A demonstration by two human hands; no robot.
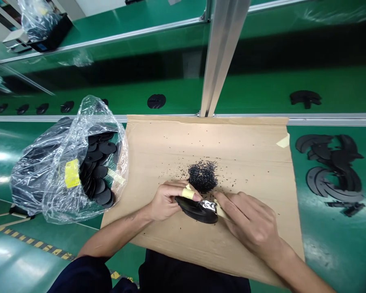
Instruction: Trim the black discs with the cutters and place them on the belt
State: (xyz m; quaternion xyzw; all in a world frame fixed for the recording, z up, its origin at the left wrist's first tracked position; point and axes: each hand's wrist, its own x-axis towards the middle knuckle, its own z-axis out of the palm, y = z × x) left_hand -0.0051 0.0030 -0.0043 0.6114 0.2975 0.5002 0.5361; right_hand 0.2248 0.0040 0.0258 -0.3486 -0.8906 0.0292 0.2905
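Head camera looks down on a green worktop (329,240) with a brown kraft paper sheet (244,138) laid across it. At far left, a clear plastic bag (39,179) lies on its side, its mouth open toward the paper, packed with stacked black discs (99,171) and carrying a yellow label (72,173). Beyond it, a row of black discs (156,101) sits on a green shelf further back.

On the paper, the left hand (167,201) is curled closed around the edge of a black disc (198,215), with a pale yellow tape wrap (188,193) on one finger. A shiny metal patch (208,206) shows on the disc's face, right beside the fingertips of the right hand (247,219). That hand is nearly closed, its fingers pinching a pale strip (220,209) against the disc; what the strip is cannot be told. Just above both hands lies a heap of black granules (203,176), with loose crumbs scattered across the paper around it.

A piece of masking tape (283,141) fixes the paper's right edge. Further right, curved black cut pieces (332,167) lie in an overlapping pile on the worktop, and an aluminium upright (222,53) rises behind the paper.
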